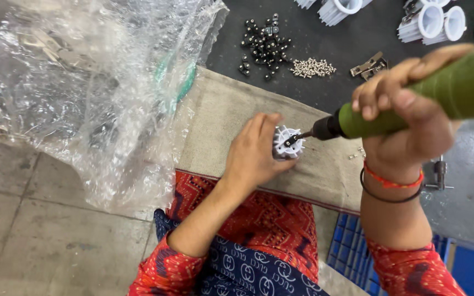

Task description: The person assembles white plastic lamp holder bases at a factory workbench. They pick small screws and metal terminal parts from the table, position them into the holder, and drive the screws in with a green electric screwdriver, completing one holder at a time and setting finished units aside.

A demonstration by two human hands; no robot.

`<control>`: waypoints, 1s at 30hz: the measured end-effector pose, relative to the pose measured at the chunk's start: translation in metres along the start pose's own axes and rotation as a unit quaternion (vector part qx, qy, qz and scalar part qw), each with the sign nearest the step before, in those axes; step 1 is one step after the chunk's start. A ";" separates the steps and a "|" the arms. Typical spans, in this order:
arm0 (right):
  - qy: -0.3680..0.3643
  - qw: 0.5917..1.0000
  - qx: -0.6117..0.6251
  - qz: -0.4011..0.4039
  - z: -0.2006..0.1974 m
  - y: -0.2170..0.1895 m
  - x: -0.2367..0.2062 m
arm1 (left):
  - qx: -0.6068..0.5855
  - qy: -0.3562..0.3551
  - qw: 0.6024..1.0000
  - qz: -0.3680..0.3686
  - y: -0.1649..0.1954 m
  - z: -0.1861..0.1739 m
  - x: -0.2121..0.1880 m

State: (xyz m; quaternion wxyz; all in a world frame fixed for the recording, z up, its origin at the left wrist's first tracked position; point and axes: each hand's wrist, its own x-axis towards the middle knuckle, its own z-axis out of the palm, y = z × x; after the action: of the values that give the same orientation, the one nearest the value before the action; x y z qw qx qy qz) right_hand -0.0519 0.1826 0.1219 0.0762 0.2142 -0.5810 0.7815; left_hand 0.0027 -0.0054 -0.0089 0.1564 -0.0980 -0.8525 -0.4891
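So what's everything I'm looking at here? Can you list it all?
white finned part: one, white, on the beige cloth, held at the tool's tip
power screwdriver: one, green body with dark tip, pointing at the white part
beige cloth: one, spread over the lap
plastic bag: one, clear and crumpled, left
black small parts: a pile, top centre on the dark mat
silver screws: a small pile, beside the black parts
metal clips: a couple, silvery, right of the screws
white finned housings: several, top edge
blue crate: one, lower right
left hand: holds the white part
right hand: grips the screwdriver; red and black bands at the wrist
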 end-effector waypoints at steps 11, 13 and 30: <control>0.029 0.999 0.001 -0.039 -0.001 -0.027 -0.008 | -0.077 0.019 0.997 -0.014 -0.003 -0.019 -0.003; 0.038 0.999 0.017 -0.034 0.002 -0.026 -0.009 | -0.062 0.035 0.995 -0.067 0.005 -0.017 -0.005; 0.023 0.998 0.056 -0.025 0.012 -0.012 -0.018 | 0.092 -0.098 0.990 -0.031 0.033 -0.021 -0.006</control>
State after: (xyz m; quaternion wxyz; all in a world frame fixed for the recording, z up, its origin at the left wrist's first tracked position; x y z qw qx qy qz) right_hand -0.0282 0.1771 0.1278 0.0968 0.2139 -0.5293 0.8153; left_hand 0.0220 -0.0075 0.0253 0.0651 -0.1043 -0.9078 -0.4010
